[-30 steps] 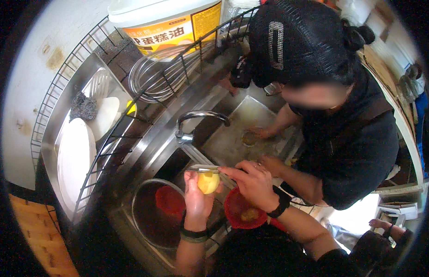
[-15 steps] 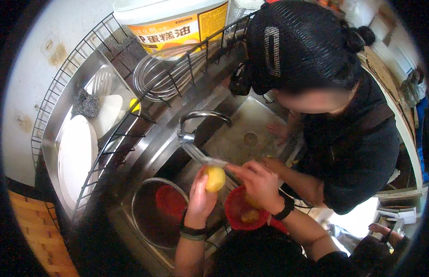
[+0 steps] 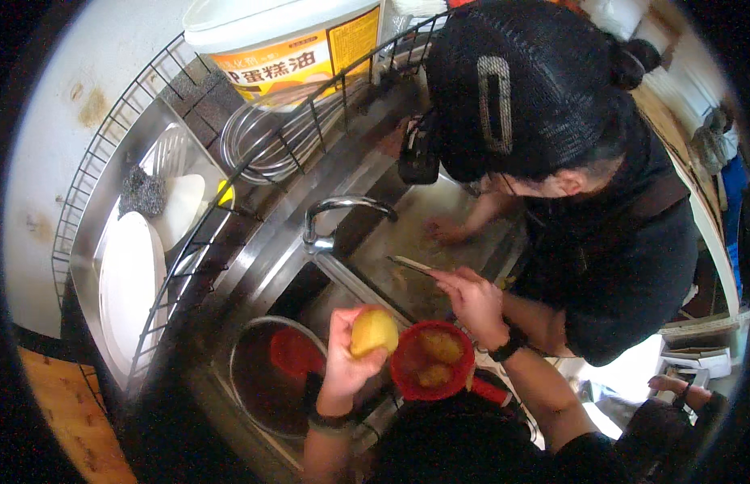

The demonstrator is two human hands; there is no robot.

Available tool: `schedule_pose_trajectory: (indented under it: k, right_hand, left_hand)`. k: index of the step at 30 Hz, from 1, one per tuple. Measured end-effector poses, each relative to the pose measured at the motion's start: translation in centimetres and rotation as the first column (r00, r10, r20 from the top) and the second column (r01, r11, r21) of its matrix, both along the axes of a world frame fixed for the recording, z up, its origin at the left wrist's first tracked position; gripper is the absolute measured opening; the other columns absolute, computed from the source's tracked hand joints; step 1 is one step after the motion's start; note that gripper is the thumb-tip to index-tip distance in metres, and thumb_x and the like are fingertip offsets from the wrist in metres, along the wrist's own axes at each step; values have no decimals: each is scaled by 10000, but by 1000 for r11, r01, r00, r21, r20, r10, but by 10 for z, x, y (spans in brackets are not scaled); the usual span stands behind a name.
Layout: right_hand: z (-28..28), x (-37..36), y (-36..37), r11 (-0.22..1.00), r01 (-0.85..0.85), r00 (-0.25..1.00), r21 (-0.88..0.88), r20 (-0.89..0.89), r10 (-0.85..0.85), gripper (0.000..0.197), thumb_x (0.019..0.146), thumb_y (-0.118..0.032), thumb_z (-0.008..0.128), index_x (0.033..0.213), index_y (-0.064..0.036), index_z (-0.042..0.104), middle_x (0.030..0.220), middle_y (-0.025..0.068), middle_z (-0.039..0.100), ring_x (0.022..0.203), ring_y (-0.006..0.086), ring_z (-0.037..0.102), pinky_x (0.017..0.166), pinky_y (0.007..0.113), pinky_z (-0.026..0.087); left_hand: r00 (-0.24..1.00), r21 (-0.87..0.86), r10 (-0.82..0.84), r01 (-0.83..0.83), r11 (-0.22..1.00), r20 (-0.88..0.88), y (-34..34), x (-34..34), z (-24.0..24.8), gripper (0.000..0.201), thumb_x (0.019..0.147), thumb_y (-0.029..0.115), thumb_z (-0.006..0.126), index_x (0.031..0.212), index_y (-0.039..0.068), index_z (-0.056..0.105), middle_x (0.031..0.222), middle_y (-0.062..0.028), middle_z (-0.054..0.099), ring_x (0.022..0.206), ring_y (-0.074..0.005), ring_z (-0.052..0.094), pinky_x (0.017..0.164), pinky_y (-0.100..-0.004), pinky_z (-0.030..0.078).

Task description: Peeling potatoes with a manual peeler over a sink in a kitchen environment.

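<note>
In my left hand is a smooth yellow potato, gripped by its sides over the near sink. My right hand is closed around a knife, its thin blade pointing left and away, apart from the potato. Between and below my hands sits a red basket with a red handle. Two brownish potatoes lie inside it. Left of my left wrist stands a round metal pot with something red in it.
A chrome faucet arches over the sink divider. Beyond it, a co-worker in black reaches a hand into the far basin. A black wire rack at left holds white plates, a whisk and a large white tub.
My right hand with the knife has drawn back to the right, away from the potato. My left hand has lowered and turned the potato. The co-worker's head has turned down and a hand moved left.
</note>
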State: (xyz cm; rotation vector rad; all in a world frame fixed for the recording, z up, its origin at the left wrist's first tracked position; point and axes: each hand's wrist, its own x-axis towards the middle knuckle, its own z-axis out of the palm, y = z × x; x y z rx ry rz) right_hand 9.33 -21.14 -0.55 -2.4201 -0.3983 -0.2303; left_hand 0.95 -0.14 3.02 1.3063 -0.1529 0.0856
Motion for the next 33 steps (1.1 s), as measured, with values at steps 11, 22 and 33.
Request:
schedule_pose_trajectory:
  k: [11, 22, 33]
  right_hand:
    - [41, -37, 18, 967, -240, 922, -82, 292, 254, 460, 709, -131, 593, 1119, -334, 641, 800, -11, 541, 765, 194, 580, 636, 347, 501]
    - [-19, -19, 11, 991, 65, 982, -114, 183, -44, 355, 770, -122, 616, 1073, -297, 671, 789, 29, 594, 624, 238, 608, 535, 355, 506]
    - [21, -37, 15, 975, -202, 948, -91, 233, 218, 440, 701, -143, 611, 1104, -316, 649, 801, -16, 546, 739, 192, 589, 609, 325, 508]
  left_hand:
    - [947, 244, 280, -238, 940, -154, -6, 17, -19, 586, 693, -18, 739, 1129, 62, 356, 1035, -63, 518, 943, -157, 555, 818, -301, 487]
    - [987, 254, 103, -69, 965, -120, -9, -2, -8, 656, 658, 16, 784, 1143, 65, 345, 1098, -82, 469, 1026, -158, 497, 865, -315, 448]
    - [917, 59, 100, -84, 995, -386, -1, 15, -36, 534, 768, -32, 641, 1211, 74, 361, 1098, -67, 502, 988, -168, 525, 861, -308, 459]
